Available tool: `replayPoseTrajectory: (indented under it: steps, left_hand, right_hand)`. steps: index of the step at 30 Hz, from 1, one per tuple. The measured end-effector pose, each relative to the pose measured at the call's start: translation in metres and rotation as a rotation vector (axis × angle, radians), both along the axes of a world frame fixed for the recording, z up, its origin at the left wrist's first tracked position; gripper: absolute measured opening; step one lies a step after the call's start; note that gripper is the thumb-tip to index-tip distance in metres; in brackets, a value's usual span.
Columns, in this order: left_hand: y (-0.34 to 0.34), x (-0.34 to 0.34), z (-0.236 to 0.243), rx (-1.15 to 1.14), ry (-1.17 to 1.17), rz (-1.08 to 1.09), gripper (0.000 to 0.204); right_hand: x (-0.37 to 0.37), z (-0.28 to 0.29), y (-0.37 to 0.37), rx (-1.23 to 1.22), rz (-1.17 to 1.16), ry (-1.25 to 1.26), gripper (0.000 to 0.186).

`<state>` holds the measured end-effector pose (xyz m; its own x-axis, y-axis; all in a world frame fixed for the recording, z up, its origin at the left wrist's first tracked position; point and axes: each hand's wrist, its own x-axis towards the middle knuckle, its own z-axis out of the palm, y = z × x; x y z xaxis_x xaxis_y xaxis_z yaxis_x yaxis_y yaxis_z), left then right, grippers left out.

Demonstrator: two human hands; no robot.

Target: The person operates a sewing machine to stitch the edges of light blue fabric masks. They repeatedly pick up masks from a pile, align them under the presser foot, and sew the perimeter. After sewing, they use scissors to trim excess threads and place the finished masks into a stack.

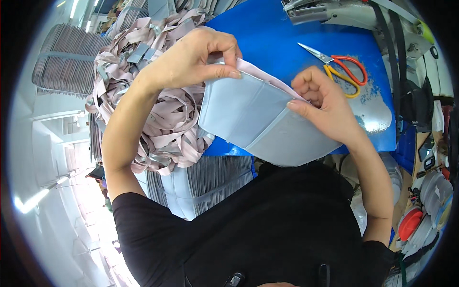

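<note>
Blue worktable [267, 33] – both hands pinch a grey fabric panel [258, 119], left hand [191, 60], right hand [322, 103], probably aligning its pink edge [267, 76] before stitching.

- left hand [201, 60] pinches the top edge of a pale grey-blue fabric piece [258, 119], thumb and fingers closed on the pinkish lining edge
- right hand [322, 103] grips the same edge further along, fingers curled on it
- the piece hangs over the near edge of a blue table [272, 33]
- tangled heap of pink and grey straps [162, 129] just left of it
- scissors [342, 67] with red and yellow handles lie apart on the table
- sewing machine [334, 12] at the far side
</note>
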<state>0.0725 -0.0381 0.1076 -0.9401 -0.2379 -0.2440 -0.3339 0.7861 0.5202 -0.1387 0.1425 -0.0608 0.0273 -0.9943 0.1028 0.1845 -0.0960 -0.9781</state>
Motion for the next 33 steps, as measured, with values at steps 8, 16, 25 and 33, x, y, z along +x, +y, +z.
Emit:
replayPoseTrajectory:
  steps: [8,16,25,33]
  left_hand:
    - [0.005,0.008,-0.002,-0.107,0.061,0.054,0.02]
    - [0.008,0.009,-0.007,-0.084,0.097,0.028,0.021]
    - [0.012,0.009,-0.004,-0.055,0.128,0.016,0.019]
    - [-0.011,-0.006,-0.002,0.025,0.221,0.088,0.021]
  right_hand:
    - [-0.005,-0.002,-0.001,-0.007,-0.003,0.178,0.019]
    - [-0.005,-0.006,0.0,0.003,-0.032,0.195,0.022]
    - [-0.006,-0.003,0.003,-0.02,-0.046,0.253,0.02]
    - [-0.004,0.016,-0.003,0.098,-0.022,-0.054,0.019]
